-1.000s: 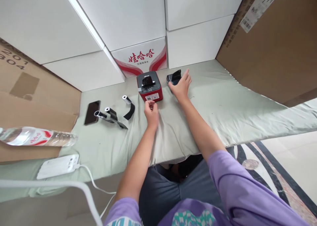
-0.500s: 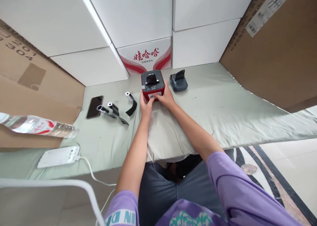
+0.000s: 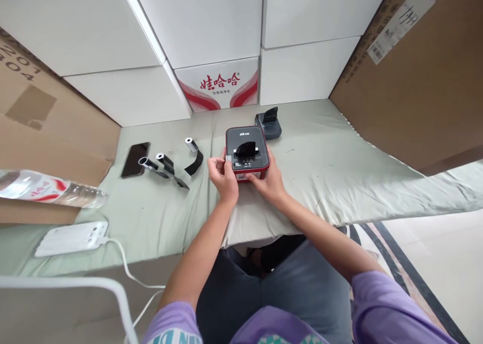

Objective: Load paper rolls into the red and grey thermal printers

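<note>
A small box-shaped thermal printer [image 3: 248,138] with a black lid and red sides sits on the cloth, tilted slightly toward me. Black paper [image 3: 246,149] sticks up out of its slot. My left hand [image 3: 223,179] is closed at the front left corner, its fingers curled and the thumb by a small grey tab [image 3: 228,159] on the lid. On the other side, my right hand [image 3: 270,179] wraps the front right corner, thumb across the front label. Just behind stands a dark portable printer [image 3: 270,129], also with black paper sticking out.
Paper rolls with black strips [image 3: 191,144] lie left of the printer, near a phone [image 3: 136,160]. A water bottle [image 3: 51,189] and a white power bank [image 3: 71,238] with a cable are further left. White boxes [image 3: 217,85] line the back; a brown carton [image 3: 418,82] stands right.
The red and black printer has come closer to me and slightly right, its lid now turned more toward me. My left hand has shifted from its front side to the lid's left corner.
</note>
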`<state>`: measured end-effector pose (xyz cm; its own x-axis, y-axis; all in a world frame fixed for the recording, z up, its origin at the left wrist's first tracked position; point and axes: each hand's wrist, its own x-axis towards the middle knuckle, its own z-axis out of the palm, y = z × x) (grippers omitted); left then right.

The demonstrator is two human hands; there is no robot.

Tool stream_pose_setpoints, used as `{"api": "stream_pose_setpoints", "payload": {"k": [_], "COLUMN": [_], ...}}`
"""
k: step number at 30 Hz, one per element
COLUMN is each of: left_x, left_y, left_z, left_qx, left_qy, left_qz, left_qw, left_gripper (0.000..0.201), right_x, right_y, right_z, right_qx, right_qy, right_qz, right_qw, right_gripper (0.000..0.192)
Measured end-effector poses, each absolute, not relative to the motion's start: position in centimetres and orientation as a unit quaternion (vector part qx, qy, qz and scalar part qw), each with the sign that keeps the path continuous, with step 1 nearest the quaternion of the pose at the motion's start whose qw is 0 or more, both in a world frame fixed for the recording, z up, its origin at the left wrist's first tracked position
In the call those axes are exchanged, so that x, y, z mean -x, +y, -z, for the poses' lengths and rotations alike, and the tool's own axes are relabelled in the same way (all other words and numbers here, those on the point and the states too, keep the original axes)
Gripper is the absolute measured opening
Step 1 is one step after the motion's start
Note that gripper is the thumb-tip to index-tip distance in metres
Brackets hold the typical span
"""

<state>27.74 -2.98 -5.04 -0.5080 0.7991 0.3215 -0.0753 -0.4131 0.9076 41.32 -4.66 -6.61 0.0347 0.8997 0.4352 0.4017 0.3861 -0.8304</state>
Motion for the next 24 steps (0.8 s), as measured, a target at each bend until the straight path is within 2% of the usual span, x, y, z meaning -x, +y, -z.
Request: {"api": "stream_pose_setpoints", "payload": {"k": [6,14,21,24], "left_x": [-27.2,-25.2,-24.3,-24.6], "left_y": [-1.3,1.2,2.0,1.7], "left_z": [5.9,6.7,6.7,7.0], "left_qx": [-0.355,-0.29,-0.302,-0.336], "left_qy": [0.454,0.403,0.411,0.397], "left_qz": [-0.75,-0.691,-0.662,-0.673], "left_qw": [0.324,0.526,0.549,0.526], "left_gripper": [0.014,0.044,0.051,0.044], "right_x": [-41.4,-41.5,-41.4,-41.6], "right_y": [-4.1,-4.1,-4.0,-3.7], "right_z": [7.4,7.2,7.0,7.2], "right_qx": [0.487,0.497,0.487,0.496], "right_qy": [-0.658,-0.639,-0.64,-0.648], "right_qz": [-0.248,-0.271,-0.263,-0.242], "right_qw": [0.518,0.52,0.534,0.524], "right_gripper": [0.107,0.109,0.097,0.101]}}
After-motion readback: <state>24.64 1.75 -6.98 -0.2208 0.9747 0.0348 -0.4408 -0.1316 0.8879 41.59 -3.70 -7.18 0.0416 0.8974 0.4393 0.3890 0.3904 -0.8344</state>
